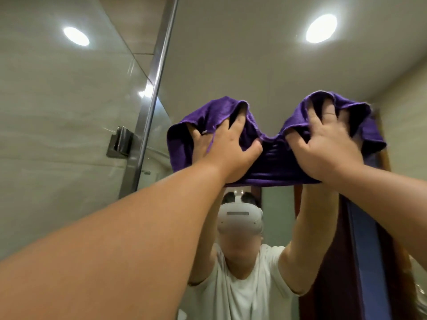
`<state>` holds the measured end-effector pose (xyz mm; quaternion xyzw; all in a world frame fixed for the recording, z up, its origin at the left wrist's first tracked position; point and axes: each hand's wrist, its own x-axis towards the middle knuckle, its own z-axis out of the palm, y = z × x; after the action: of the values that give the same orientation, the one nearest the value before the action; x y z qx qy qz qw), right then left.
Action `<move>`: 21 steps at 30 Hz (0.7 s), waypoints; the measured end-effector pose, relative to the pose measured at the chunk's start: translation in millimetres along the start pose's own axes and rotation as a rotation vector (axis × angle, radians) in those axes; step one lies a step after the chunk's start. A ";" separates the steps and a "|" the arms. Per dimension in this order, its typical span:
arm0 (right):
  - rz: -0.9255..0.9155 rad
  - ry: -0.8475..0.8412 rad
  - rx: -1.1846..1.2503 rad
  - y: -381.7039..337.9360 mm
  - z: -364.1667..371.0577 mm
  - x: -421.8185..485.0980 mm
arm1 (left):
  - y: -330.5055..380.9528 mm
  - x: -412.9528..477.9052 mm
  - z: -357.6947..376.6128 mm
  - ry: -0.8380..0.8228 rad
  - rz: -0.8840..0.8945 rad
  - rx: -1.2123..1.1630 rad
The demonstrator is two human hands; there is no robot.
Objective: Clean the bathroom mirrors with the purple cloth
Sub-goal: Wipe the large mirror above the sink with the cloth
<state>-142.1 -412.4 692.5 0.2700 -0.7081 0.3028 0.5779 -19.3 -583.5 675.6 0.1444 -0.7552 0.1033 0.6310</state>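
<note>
Both arms reach up so the purple cloth (275, 158) lies spread against the upper mirror (265, 65), covering a broad strip per pass. The left hand (227, 151) and right hand (328, 148) press it flat, fingers splayed wide. The cloth is deep violet, rumpled, its top edge flopping over the fingertips.

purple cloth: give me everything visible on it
The purple cloth looks like soft, deep violet terry. It is spread wide and pressed flat against the mirror, up high. Its top edge bunches into two humps over the fingers. The left hand and right hand both press it, fingers splayed. Its lower edge is stretched straight.
</note>
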 end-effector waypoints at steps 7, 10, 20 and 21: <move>-0.208 -0.049 -0.011 -96.2 25.5 -9.3 | -83.2 -11.2 -18.0 0.007 -0.128 0.063; -0.189 -0.054 -0.006 -105.5 26.3 -14.8 | -95.7 -22.4 -22.3 -0.006 -0.119 0.085; 0.072 -0.023 0.068 -82.2 30.0 -98.0 | -91.0 -78.6 -15.0 -0.019 -0.151 0.048; 0.083 -0.023 0.063 -78.8 31.5 -111.0 | -88.4 -87.0 -13.9 -0.016 -0.157 0.055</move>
<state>-84.4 -485.0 588.1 0.2619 -0.7153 0.3456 0.5479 38.4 -654.0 590.3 0.2216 -0.7434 0.0731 0.6268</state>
